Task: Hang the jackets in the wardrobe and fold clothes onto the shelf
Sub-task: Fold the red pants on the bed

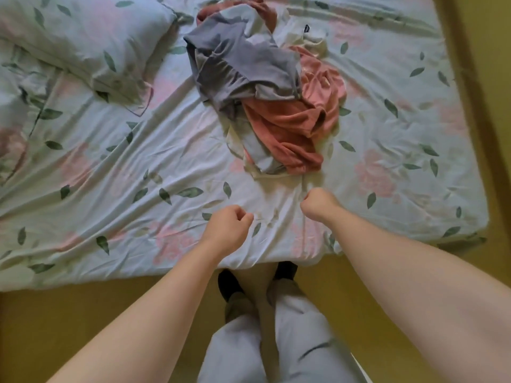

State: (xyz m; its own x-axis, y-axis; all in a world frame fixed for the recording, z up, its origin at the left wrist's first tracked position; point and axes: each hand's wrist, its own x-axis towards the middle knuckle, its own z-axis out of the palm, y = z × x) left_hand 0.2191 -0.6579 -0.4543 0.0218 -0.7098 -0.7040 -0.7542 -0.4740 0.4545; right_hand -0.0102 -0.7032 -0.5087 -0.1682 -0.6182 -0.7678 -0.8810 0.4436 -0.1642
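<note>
Floral pale-blue bedsheet (110, 175) bears a crumpled grey-and-rust clothes pile (265, 87) at twelve o'clock; left hand (229, 225) and right hand (318, 203) curl fist-like; whether they pinch cloth, I cannot tell.

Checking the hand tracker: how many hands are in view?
2: the left hand and the right hand, both curled above the near edge of the floral light-blue bed sheet.

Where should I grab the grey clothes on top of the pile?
Probably pinch the grey garment at its bunched top folds, coming from above on the near side. It lies on top of the rust-red garment, so lifting straight up should free it.
</note>
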